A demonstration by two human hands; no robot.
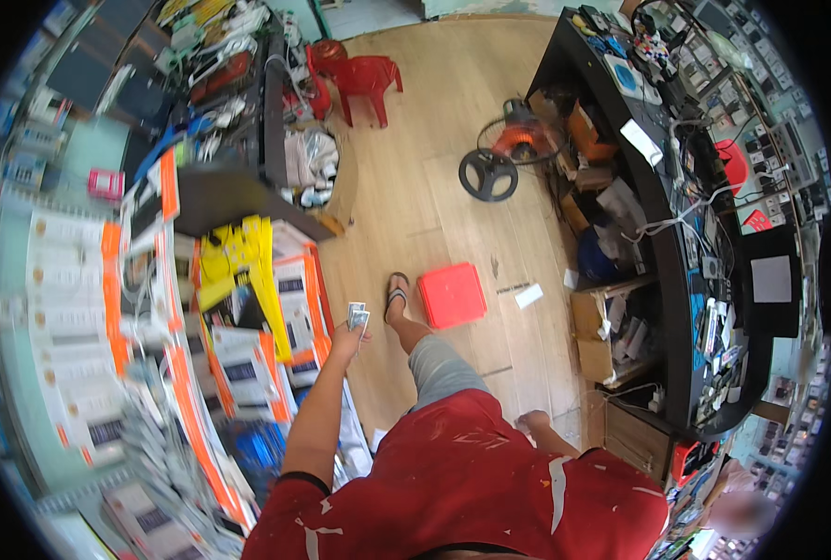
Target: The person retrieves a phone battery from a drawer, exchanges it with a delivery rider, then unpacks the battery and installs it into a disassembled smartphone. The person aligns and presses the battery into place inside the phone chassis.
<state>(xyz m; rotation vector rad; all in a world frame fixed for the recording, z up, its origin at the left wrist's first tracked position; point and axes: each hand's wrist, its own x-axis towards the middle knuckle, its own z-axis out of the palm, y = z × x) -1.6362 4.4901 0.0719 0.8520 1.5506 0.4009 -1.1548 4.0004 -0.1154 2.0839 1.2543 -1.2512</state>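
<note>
My left hand (pixel 348 338) is stretched out in front of me, closed on a small grey-white packet (pixel 358 316). It hovers beside a rack of white-and-orange boxed goods (pixel 289 317) and yellow packets (pixel 238 261) on my left. My right hand (pixel 533 421) hangs low at my side with the fingers curled and nothing in it. My red shirt (pixel 471 485) fills the lower middle, and my sandalled foot (pixel 396 296) stands on the wooden floor.
A red square stool (pixel 452 294) sits on the floor (pixel 434 187) just ahead. Further off stand a floor fan (pixel 509 149) and a red plastic chair (pixel 364 79). A dark curved counter (pixel 663 215) with cables and small devices runs along the right. Shelves of goods (pixel 79 308) line the left.
</note>
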